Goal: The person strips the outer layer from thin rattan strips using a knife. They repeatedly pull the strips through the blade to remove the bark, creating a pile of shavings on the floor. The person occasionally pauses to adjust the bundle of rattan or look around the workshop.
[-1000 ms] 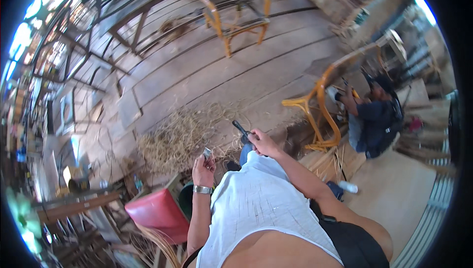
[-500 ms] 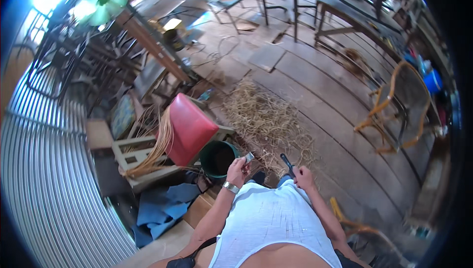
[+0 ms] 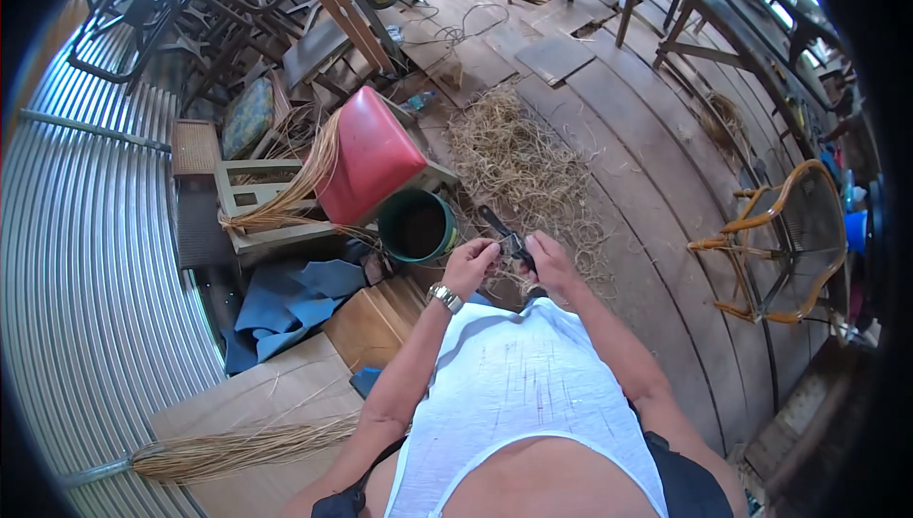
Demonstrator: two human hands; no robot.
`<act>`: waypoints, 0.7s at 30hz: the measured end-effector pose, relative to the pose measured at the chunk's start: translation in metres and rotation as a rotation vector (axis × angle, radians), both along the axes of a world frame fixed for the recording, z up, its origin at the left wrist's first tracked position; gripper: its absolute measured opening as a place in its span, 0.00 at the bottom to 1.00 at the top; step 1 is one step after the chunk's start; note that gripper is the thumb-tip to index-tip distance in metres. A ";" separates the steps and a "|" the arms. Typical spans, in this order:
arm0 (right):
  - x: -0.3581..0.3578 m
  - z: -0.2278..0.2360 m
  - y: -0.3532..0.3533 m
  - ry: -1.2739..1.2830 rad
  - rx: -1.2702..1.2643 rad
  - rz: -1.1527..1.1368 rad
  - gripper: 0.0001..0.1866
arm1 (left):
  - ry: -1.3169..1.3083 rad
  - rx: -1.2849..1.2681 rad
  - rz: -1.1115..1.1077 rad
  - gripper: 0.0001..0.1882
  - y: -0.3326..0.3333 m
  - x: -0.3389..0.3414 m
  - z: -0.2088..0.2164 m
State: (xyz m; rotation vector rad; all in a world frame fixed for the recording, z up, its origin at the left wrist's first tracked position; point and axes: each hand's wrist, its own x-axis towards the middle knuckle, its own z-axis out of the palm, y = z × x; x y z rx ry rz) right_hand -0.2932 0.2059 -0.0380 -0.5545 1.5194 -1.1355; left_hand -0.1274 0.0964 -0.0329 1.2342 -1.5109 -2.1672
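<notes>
Closest to me, the person's white sleeveless shirt [image 3: 523, 375] fills the foreground, its front marked with thin dark streaks. To the left, a bundle of tan strands [image 3: 238, 447] lies across a pale board [image 3: 276, 390], and crumpled blue sheeting [image 3: 293, 304] lies just past it. Out in front of the shirt, the two hands are close together. The right hand [image 3: 554, 261] has its fingers curled around one end of a black hand tool [image 3: 514, 243], something like a spokeshave, whose other handle slants away from the body. The left hand [image 3: 472, 265], below a silver wristwatch [image 3: 446, 297], is half curled beside the tool, thumb drawn to forefinger; I can't tell what, if anything, it grips. Past the left hand is a green bucket [image 3: 388, 235], dark inside, and next to it a red cushion [image 3: 371, 156] with loose strands draped along its side. Beyond the tool, a heap of curly shavings [image 3: 518, 152] spreads over the floorboards [image 3: 656, 233]. A wooden-framed armchair [image 3: 808, 244] is well off to the right, and at the far left dark chair frames [image 3: 204, 14] are piled in a tangle
</notes>
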 end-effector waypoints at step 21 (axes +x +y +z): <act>-0.019 0.004 0.036 -0.215 0.054 0.238 0.12 | -0.465 -1.143 -0.937 0.19 0.020 -0.044 0.026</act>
